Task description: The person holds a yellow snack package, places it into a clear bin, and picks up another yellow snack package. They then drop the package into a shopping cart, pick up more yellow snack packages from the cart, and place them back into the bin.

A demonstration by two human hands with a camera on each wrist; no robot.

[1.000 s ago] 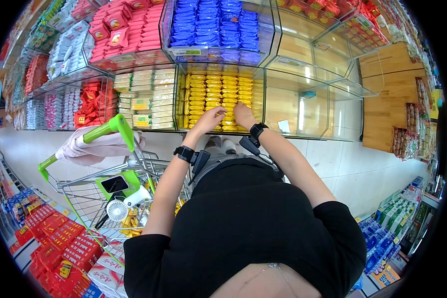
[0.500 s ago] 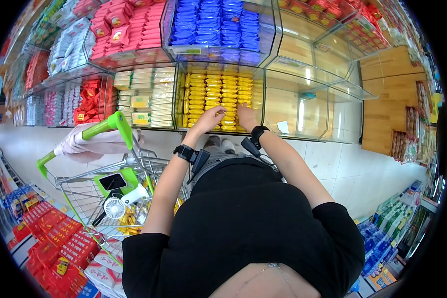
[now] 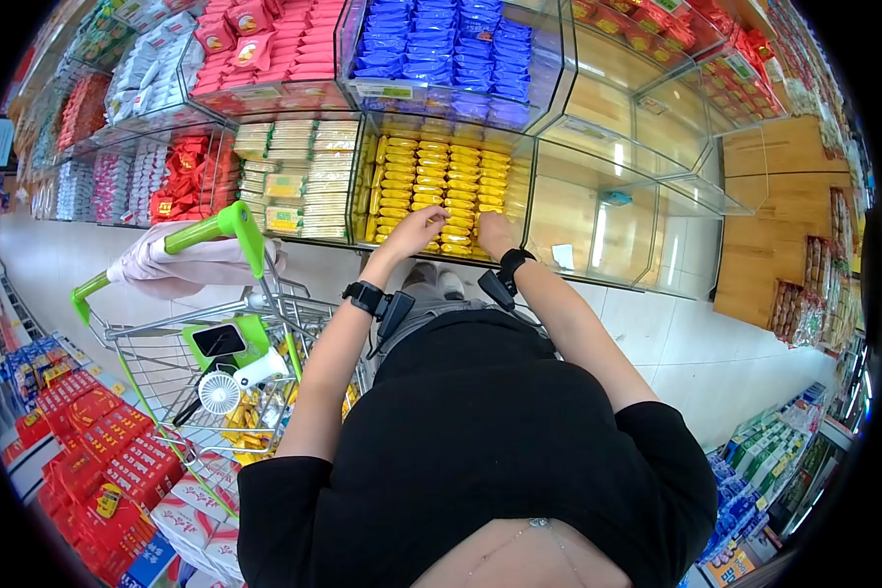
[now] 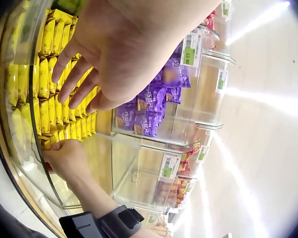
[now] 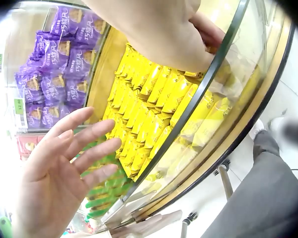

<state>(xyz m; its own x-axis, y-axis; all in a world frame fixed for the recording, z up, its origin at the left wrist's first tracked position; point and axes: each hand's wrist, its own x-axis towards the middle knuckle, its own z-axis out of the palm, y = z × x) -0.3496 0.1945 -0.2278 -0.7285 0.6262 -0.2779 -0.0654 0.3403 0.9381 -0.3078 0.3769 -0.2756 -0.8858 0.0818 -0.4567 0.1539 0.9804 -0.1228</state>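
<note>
Small yellow snack packets (image 3: 448, 176) lie stacked in neat columns inside a clear-walled bin. My right hand (image 3: 497, 233) reaches into the bin's front right corner. In the left wrist view the right hand (image 4: 67, 161) has its thumb and curled fingers at an end packet (image 4: 52, 141), pinching it; the glass and the hand partly hide the fingertips. My left hand (image 3: 416, 233) hovers over the front of the packets, its fingers loosely spread with nothing in them, as the left hand (image 5: 57, 183) also appears in the right wrist view.
A shopping cart (image 3: 157, 338) at left holds a phone (image 3: 218, 340), a white fan (image 3: 220, 392) and yellow packets. Pale boxed packs (image 3: 284, 186) fill the neighbouring bin. Blue-purple packets (image 3: 426, 44) stand behind. The bin's glass front edge (image 5: 203, 89) rises close to my right wrist.
The shelves have shifted slightly right and down in the head view. My right hand has drawn a little to the right, its fingers more curled. The left hand stays nearly where it was.
</note>
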